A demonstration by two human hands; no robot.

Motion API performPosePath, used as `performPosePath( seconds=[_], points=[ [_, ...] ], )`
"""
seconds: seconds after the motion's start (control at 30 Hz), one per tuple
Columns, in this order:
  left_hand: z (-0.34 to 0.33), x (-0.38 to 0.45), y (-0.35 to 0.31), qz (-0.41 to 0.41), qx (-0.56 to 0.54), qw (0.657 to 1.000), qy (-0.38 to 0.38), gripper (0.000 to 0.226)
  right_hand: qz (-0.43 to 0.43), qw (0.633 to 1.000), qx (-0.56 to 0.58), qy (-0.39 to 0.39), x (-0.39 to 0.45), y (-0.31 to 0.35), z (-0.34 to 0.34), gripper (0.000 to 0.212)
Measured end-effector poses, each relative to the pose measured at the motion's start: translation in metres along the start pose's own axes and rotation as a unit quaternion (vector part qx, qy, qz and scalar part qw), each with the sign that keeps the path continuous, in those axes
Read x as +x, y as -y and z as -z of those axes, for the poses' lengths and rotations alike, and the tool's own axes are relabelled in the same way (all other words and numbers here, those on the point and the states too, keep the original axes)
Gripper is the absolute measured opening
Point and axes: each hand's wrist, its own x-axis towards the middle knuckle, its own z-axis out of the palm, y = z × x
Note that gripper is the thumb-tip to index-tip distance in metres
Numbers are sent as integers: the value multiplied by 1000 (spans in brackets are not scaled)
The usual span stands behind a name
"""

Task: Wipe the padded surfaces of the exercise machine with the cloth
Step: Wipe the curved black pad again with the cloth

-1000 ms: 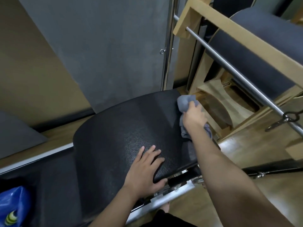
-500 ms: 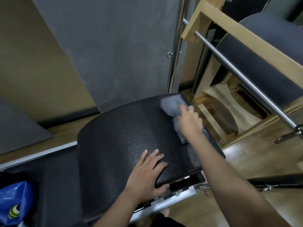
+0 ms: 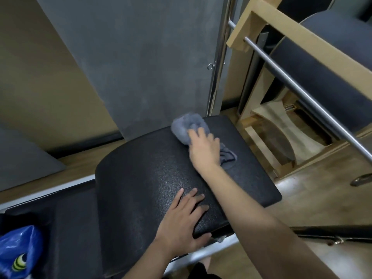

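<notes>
A black padded cushion [image 3: 141,178] of the exercise machine fills the middle of the view. A grey cloth [image 3: 186,125] lies bunched on its far edge. My right hand [image 3: 204,150] presses down on the cloth with fingers spread over it; part of the cloth sticks out to the right of the hand. My left hand [image 3: 184,222] rests flat on the near edge of the cushion, fingers straight, thumb at the rim.
A wooden frame [image 3: 281,23] with a steel bar [image 3: 302,87] and a dark padded barrel [image 3: 332,57] stands at the right. A grey wall panel [image 3: 130,57] is behind the cushion. A blue bag [image 3: 18,252] sits at the lower left. Wooden floor [image 3: 312,198] lies to the right.
My right hand has slid the cloth leftward along the far edge of the cushion, away from the right corner. My left hand has stayed flat on the near edge.
</notes>
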Motion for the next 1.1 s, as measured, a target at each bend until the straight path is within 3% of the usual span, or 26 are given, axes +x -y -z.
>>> performPosePath(
  seconds=[0.07, 0.13, 0.23, 0.33, 0.43, 0.63, 0.77, 0.83, 0.9, 0.97, 1.03, 1.1],
  points=[
    [0, 0, 0, -2, -1, 1000, -3, 66, 107, 994, -26, 0, -12, 7, -2, 52],
    [1, -1, 0, -1, 2, 1000, 0, 66, 111, 994, -5, -12, -5, -8, 1, 43],
    [2, -1, 0, 8, 7, 1000, 15, 66, -47, 998, 37, -16, 32, -45, -5, 30],
    [2, -2, 0, 15, -2, 1000, 18, 64, -233, 968, 90, 17, 71, -90, -12, 30],
    [-1, -2, 1, 15, -5, 1000, 1, 59, -283, 950, 127, 36, 82, -96, -13, 32],
    [-3, -2, 2, 6, -11, 1000, -23, 52, -19, 1000, 3, -18, 35, -7, -9, 46],
    [-1, 0, 5, 11, -60, 997, -38, 46, 180, 983, -30, -28, -23, 48, -1, 37],
    [0, 1, 5, 17, -106, 993, -58, 40, 220, 974, -36, -29, -36, 50, -4, 36],
    [0, -1, 5, 31, -143, 985, -91, 33, 195, 980, -30, -20, -23, 36, -2, 41],
    [3, -5, 11, 59, -150, 979, -124, 30, 117, 992, -40, -2, 3, 12, 0, 47],
    [8, -12, 21, 107, -124, 976, -140, 36, -18, 999, -21, 28, 31, -23, 2, 37],
    [15, -21, 32, 191, -68, 973, -110, 51, -154, 986, 47, 44, 50, -58, 2, 22]
  ],
)
